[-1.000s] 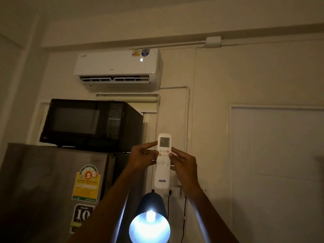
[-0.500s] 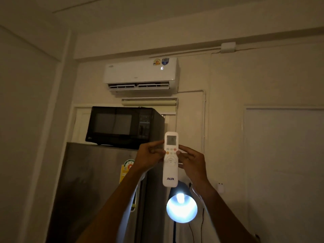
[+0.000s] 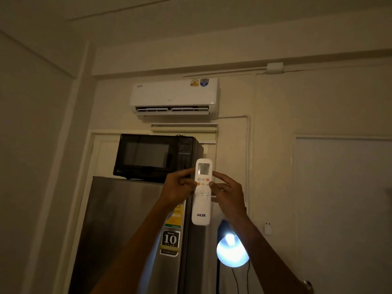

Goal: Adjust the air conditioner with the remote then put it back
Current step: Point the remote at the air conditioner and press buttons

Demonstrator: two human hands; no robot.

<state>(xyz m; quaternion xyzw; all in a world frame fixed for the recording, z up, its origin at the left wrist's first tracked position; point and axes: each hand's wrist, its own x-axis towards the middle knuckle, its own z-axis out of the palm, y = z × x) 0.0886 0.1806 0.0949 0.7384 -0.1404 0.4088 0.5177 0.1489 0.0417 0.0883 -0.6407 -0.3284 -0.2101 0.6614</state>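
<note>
A white remote (image 3: 201, 209) marked AUX stands upright in front of me, screen end up, pointing toward the white air conditioner (image 3: 174, 96) mounted high on the wall. My left hand (image 3: 177, 188) grips the remote's left edge, thumb on the buttons. My right hand (image 3: 228, 192) holds its right edge, with a fingertip on the button rows under the screen. The air conditioner's front shows no lit number and its louvre is open.
A black microwave (image 3: 157, 157) sits on a steel fridge (image 3: 127, 230) at left, below the air conditioner. A lit lamp (image 3: 232, 250) glows under my right forearm, with cables hanging below it. A pale door panel (image 3: 343, 209) fills the right wall.
The view has shifted left and upward, so everything sits further right and lower. The lit number on the air conditioner's front has gone out. Both hands stay on the remote.
</note>
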